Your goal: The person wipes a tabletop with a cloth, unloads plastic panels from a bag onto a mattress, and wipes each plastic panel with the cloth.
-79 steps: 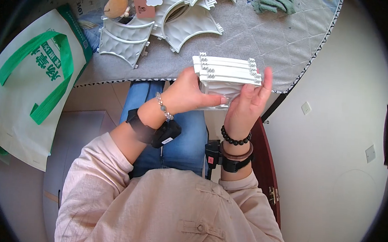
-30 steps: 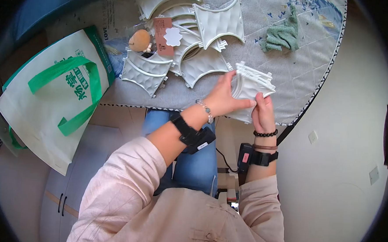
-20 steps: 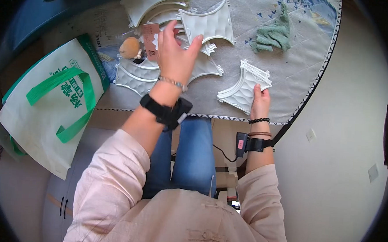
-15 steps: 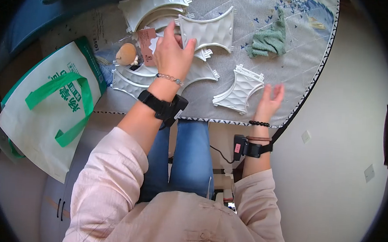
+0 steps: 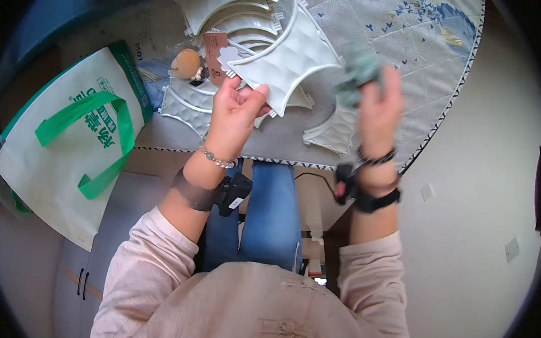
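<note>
My left hand pinches the lower left corner of a white plastic panel with curved-in sides and small end clips. The panel is tilted above the table, partly covering other panels. My right hand, smeared by motion, grips a green cloth to the right of that panel. Below the cloth lie similar white panels, partly hidden by my right hand. Beyond my left hand, a stack of white curved panels rests on the table, with more panels to its near left.
A patterned grey tablecloth covers the table, edged with black-and-white trim. A round peach-coloured item and a pink card lie among the panels. On the left stands a white and green bag. A cable runs below the table edge.
My left hand has drawn the panel nearer and turned it at an angle. My right hand has moved up from beside the near panels and taken hold of the green cloth, lifting it leftward.
</note>
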Available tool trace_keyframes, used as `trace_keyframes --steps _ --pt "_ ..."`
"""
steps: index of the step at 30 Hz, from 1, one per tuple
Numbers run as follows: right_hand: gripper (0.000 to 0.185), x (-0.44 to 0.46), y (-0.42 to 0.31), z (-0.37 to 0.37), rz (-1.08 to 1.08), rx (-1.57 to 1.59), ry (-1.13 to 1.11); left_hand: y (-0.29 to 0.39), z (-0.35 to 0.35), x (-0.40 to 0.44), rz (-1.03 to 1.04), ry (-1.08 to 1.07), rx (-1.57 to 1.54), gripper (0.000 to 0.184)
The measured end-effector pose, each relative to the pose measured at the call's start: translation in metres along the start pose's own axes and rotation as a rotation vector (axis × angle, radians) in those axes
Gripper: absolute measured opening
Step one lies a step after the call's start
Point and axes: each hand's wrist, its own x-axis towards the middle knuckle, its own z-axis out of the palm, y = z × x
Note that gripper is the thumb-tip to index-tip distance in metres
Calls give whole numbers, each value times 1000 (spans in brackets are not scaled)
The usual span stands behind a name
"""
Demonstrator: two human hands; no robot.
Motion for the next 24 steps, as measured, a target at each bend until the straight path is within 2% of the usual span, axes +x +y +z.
trace_keyframes --steps 2,3,5,6,8,9,11,12,13,15,17,18,21,22,24 --pt "48 -29 -25 38 -313 -66 -163 -2 0 -8 17 -104 -31 22" --pt "53 -44 -45 52 -328 -324 -294 -2 1 -14 20 -105 -34 22" --pt "54 -44 -45 58 -355 -246 -300 -1 0 -26 109 8 -109 23" --pt "54 -34 -38 60 -354 -301 -274 1 -12 -32 -2 -62 -25 27" --pt "49 -17 -13 62 -293 -392 -149 2 -19 -44 -56 -86 -45 29" --pt "49 -22 -11 64 -287 -394 -145 2 -21 -49 -94 -110 -73 32" --pt "48 -30 -12 68 -217 -107 -59 -4 -25 -46 -73 -97 -103 32" --pt "49 -51 -13 78 -409 -143 -92 -11 -30 -40 8 -62 -139 32" --pt "47 -61 -48 71 -482 -232 -324 -11 -31 -40 80 -23 -175 32" --pt "44 -65 -56 66 -509 -414 -360 -4 -36 -47 124 -18 -217 32" --pt "47 -48 -25 65 -403 -397 -241 3 -48 -57 -141 -140 -128 33" --pt "50 -42 -21 64 -310 -530 -165 1 -51 -61 -136 -136 -123 32" --pt "52 -54 -30 71 -356 -346 -126 -6 -56 -60 -155 -40 -205 25" --pt "50 -71 -44 79 -370 -223 -226 -2 -54 -56 -111 -50 -237 25" --pt "46 -87 -62 80 -496 -287 -324 3 -48 -59 -74 42 -293 21"
